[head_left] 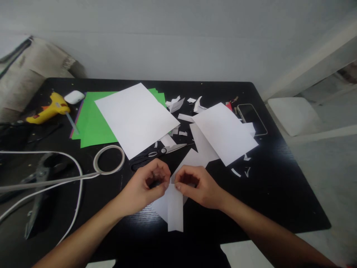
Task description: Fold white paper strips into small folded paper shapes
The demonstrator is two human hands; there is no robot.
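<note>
A narrow folded strip of white paper hangs upright between my hands near the front of the black table. My left hand pinches its upper left edge, thumb against forefinger. Its upper right edge is pinched by my right hand, the other fingers curled. Behind the strip lies a larger white sheet, partly covered by it and by my hands. Just beyond my left hand are scissors with dark handles, blades slightly apart and pointing right.
White sheets overlap green paper at the back left. Another white sheet lies right, near a phone. Paper scraps litter the middle. A yellow glue gun, a tape roll and a white cable occupy the left.
</note>
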